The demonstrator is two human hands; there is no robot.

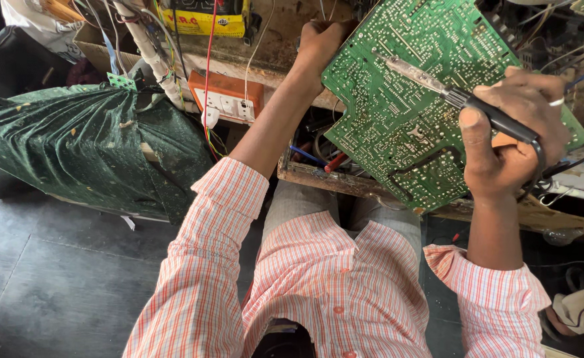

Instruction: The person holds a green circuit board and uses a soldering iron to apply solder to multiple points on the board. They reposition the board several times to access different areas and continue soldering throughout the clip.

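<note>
Circuit board between my hands.
My left hand (321, 41) grips the green circuit board (411, 106); my right hand (514, 132) pinches a soldering iron (451, 96) above the cluttered desk (331, 179), an orange switchboard (224, 98) left.

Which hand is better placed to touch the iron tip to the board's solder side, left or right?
Right. The right hand already holds the soldering iron, whose tip lies over the green circuit board. The left hand grips the board's top edge, steadying it, and holds no tool.
</note>
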